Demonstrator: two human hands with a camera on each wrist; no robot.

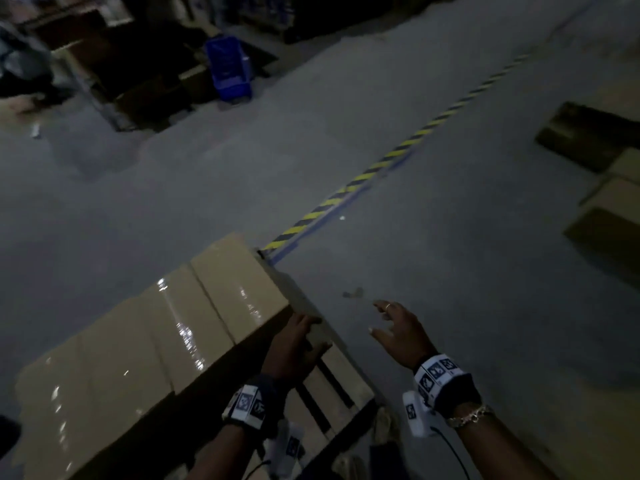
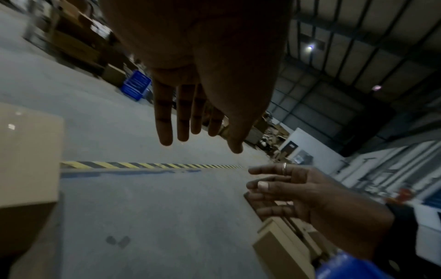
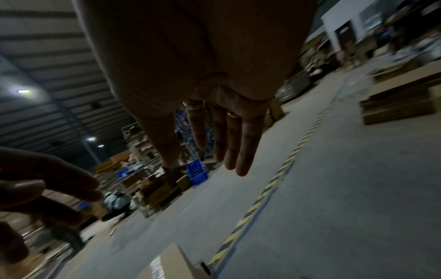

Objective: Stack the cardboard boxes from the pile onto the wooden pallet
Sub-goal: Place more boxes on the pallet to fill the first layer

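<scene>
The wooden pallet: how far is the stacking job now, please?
Done: several taped cardboard boxes already sit in a row on the wooden pallet. In hand: nothing; the left hand hangs open by the row's end, whether touching is unclear, and the right hand is open over the floor. Left: more boxes in the pile to the right await moving.

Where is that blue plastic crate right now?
In the head view the blue crate stands far off at upper left, on the floor beside dark stacked cartons, left of the striped floor tape.
</scene>
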